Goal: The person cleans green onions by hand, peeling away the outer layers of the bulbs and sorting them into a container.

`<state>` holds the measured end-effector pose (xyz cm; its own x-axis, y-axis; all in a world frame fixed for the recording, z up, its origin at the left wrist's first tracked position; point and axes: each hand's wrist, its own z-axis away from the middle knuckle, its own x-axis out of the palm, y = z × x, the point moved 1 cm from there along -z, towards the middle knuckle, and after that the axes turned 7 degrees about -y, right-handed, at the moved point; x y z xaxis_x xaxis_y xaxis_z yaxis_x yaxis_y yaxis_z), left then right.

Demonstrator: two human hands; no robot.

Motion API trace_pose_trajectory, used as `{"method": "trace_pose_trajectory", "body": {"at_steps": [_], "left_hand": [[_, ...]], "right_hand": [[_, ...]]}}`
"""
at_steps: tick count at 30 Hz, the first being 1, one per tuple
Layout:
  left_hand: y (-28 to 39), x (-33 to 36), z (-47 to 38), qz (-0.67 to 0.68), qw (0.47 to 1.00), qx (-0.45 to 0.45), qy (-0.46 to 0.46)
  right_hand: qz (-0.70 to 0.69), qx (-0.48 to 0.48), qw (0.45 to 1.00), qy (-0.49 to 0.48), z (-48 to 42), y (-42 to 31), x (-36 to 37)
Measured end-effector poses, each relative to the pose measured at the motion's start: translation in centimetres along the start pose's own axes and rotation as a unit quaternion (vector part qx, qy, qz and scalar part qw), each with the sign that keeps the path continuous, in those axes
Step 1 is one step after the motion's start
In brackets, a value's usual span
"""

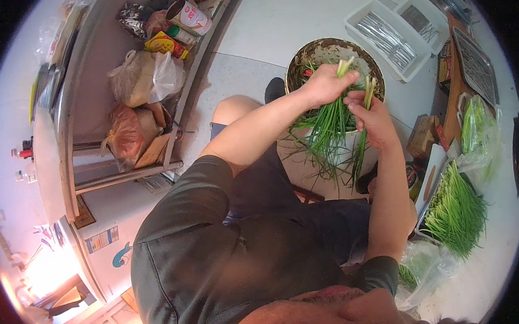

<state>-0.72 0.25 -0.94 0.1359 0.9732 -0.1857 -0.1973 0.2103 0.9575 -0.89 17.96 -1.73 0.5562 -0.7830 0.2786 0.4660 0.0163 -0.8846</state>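
In the head view my left hand is closed around a bunch of Chinese chives, pale stem ends up and green leaves hanging down. Just to its right, my right hand pinches a thinner bunch of chives between thumb and fingers. Both hands are over the near side of a round bin with a dirty inner wall, between my knees. Inside it lie a crumpled translucent plastic bag, plant scraps and something red. The hanging leaves cover part of the bin's white outside.
At right lie a large pile of chives, a bag of green vegetables and a red-handled knife. White trays of metal skewers stand beyond the bin. A shelf with bags and cans runs along my left.
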Motion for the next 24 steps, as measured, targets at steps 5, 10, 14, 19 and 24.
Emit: {"method": "trace_pose_trajectory", "body": {"at_steps": [5, 10, 14, 19, 24], "left_hand": [[1.3, 0.6, 0.8, 0.028, 0.995, 0.024, -0.088], [1.3, 0.3, 0.8, 0.061, 0.995, -0.005, -0.081], [0.2, -0.3, -0.2, 0.099, 0.994, -0.018, -0.049], [0.5, -0.8, -0.2, 0.071, 0.996, -0.027, -0.049], [-0.4, -0.9, -0.8, 0.102, 0.993, 0.005, -0.054]], "right_hand": [[0.044, 0.019, 0.998, -0.044, -0.2, 0.5, 0.1], [-0.018, 0.042, 0.999, 0.000, 0.4, -0.7, 1.1], [-0.062, -0.023, 0.995, 0.073, 0.1, 0.0, 0.1], [0.091, -0.060, 0.941, 0.319, 1.5, -2.5, -2.3], [0.165, -0.091, 0.955, 0.231, 1.1, -1.9, -0.4]]}}
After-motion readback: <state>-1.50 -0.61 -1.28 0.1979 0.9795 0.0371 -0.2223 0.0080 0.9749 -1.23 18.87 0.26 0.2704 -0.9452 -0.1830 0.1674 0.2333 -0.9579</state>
